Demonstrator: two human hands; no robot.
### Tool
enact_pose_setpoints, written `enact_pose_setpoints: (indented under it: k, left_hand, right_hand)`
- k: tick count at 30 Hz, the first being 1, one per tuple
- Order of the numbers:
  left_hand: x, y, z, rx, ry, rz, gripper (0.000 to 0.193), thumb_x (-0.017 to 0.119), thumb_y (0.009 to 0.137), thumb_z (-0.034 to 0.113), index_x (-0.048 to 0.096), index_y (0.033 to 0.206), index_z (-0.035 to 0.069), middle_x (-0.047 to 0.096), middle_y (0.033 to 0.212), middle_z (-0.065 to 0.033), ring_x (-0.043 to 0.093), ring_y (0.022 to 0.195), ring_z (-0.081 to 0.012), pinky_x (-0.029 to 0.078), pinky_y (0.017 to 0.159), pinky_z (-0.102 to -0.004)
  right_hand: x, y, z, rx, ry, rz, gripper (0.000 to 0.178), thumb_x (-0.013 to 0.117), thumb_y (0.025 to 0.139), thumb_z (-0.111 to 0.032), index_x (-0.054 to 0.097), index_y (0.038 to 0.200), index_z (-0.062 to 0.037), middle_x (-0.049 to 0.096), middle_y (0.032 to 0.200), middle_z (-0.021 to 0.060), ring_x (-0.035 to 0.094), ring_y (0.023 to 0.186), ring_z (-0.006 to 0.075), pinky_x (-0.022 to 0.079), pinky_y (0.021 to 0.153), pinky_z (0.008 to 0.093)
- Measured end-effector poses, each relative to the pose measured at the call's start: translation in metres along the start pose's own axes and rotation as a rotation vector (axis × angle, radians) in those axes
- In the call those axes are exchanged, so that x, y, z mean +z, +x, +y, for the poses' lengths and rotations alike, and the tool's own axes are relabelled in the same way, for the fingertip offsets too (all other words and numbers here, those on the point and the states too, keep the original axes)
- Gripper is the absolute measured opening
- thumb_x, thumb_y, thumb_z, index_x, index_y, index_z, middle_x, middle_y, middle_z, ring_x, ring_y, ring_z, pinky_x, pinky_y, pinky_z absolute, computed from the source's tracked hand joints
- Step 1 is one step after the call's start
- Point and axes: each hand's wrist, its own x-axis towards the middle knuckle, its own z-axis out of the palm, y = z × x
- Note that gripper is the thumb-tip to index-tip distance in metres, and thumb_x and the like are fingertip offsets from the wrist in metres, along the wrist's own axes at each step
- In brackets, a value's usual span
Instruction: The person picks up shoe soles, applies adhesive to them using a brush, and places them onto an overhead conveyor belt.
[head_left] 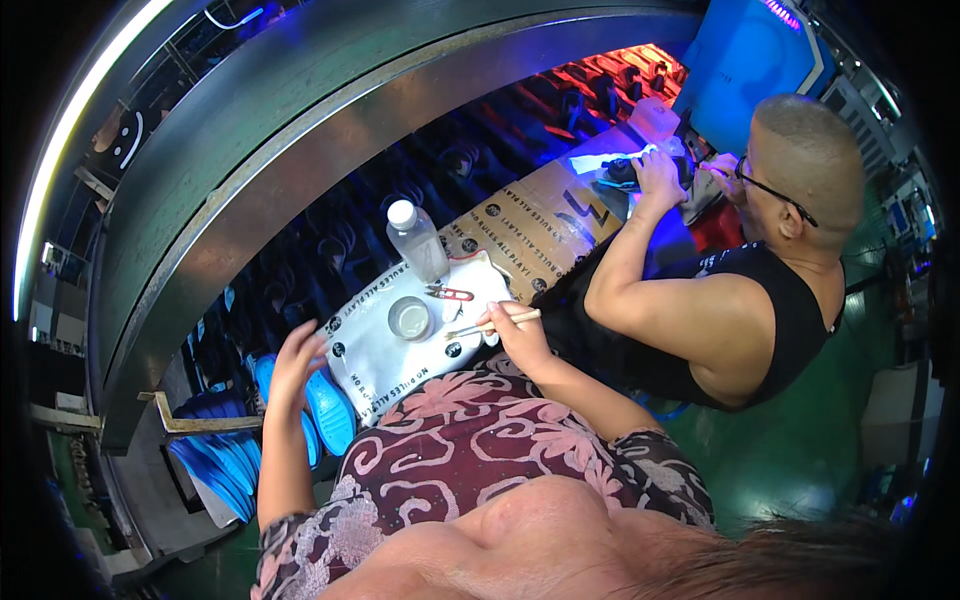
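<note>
My right hand (516,334) grips a small brush (526,317) with a pale wooden handle, its bristles pointing left over the white printed sheet (372,366). Left of it, a round dish (409,319) holds clear or whitish liquid. Red-handled thread snips (450,293) lie just behind the dish. A translucent bottle with a white cap (418,243) stands upright farther back. My left hand (297,362) is raised with fingers apart, slightly blurred and holding nothing. It is nearest to blue shoe soles (330,410) at the sheet's left side.
On my right, a person (740,290) handles a dark shoe (625,173) under bluish light. Brown printed cardboard (560,220) covers the surface between us. Beyond it, dark shoes (340,240) line a conveyor beneath a curved metal beam (260,160). More blue soles (220,465) are stacked at lower left.
</note>
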Motion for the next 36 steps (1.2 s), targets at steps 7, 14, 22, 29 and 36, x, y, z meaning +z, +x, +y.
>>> enact_pose_setpoints:
  k: [7, 14, 22, 29, 36]
  left_hand:
    - [-0.107, -0.071, -0.146, -0.031, 1.044, 0.705, 0.055, 0.059, 0.073, 0.016, 0.043, 0.124, 0.001, 0.052, 0.112, -0.0250, 0.052, 0.099, -0.0409, 0.043, 0.086, -0.0442]
    - [-0.095, -0.070, -0.159, -0.302, 1.201, 0.593, 0.033, 0.045, 0.079, 0.021, 0.049, 0.102, -0.002, 0.059, 0.097, -0.0246, 0.058, 0.088, -0.0407, 0.046, 0.075, -0.0488]
    - [-0.086, -0.081, -0.140, -0.211, 0.751, 0.604, 0.027, 0.047, 0.081, 0.021, 0.054, 0.097, 0.001, 0.061, 0.075, -0.0230, 0.060, 0.069, -0.0394, 0.046, 0.063, -0.0458]
    - [-0.089, -0.083, -0.163, -0.291, 1.086, 0.486, 0.027, 0.051, 0.078, 0.022, 0.049, 0.092, -0.001, 0.060, 0.073, -0.0202, 0.060, 0.069, -0.0364, 0.045, 0.062, -0.0447]
    - [-0.083, -0.086, -0.173, -0.170, -0.061, 0.631, 0.028, 0.054, 0.083, 0.024, 0.052, 0.097, -0.001, 0.059, 0.070, -0.0047, 0.057, 0.057, -0.0184, 0.046, 0.051, -0.0334]
  right_hand:
    - [0.021, 0.008, 0.008, -0.016, 0.008, -0.149, 0.030, 0.048, 0.092, -0.020, 0.063, 0.076, 0.0009, 0.061, 0.067, 0.0044, 0.054, 0.061, 0.0098, 0.043, 0.057, 0.0239]
    - [0.000, 0.025, -0.004, 0.014, -0.080, -0.040, 0.034, 0.045, 0.093, -0.022, 0.063, 0.077, 0.0017, 0.062, 0.070, 0.0063, 0.055, 0.064, 0.0111, 0.044, 0.062, 0.0240]
    - [0.021, 0.063, 0.008, -0.201, -0.385, -0.228, 0.022, 0.056, 0.086, -0.017, 0.065, 0.077, -0.0003, 0.063, 0.070, 0.0089, 0.059, 0.066, 0.0165, 0.045, 0.064, 0.0267]
    - [0.047, 0.077, 0.034, -0.534, -0.667, -0.303, 0.017, 0.063, 0.077, -0.018, 0.063, 0.069, -0.0027, 0.060, 0.064, 0.0084, 0.056, 0.062, 0.0260, 0.042, 0.061, 0.0348]
    - [0.039, 0.074, 0.021, -0.408, -0.567, -0.277, 0.017, 0.060, 0.080, -0.016, 0.065, 0.072, -0.0019, 0.061, 0.065, 0.0098, 0.057, 0.061, 0.0221, 0.043, 0.060, 0.0310]
